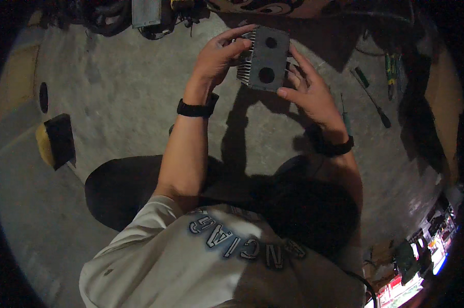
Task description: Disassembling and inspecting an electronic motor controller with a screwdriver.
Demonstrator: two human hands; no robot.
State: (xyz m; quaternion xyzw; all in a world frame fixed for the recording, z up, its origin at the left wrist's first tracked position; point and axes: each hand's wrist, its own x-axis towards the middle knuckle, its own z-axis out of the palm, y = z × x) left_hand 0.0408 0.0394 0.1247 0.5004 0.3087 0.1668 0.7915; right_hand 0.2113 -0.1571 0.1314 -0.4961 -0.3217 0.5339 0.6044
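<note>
A dark grey rectangular part [268,54] with two round dark holes and a row of thin metal fins along its left side is held up near the top middle. My left hand [219,59] grips its finned left edge, index finger along the top corner and thumb on the fins. My right hand [311,92] holds the right side, thumb at the lower right corner, fingers curved behind the edge. Both wrists wear black bands.
Right of my right hand lie a long screwdriver [370,97] and green-yellow tools [391,74] on the concrete floor [114,87]. A black-and-yellow block [57,139] sits at left. Dark coiled items [114,15] and a grey box [146,13] are at the top. Cluttered items [414,256] are lower right.
</note>
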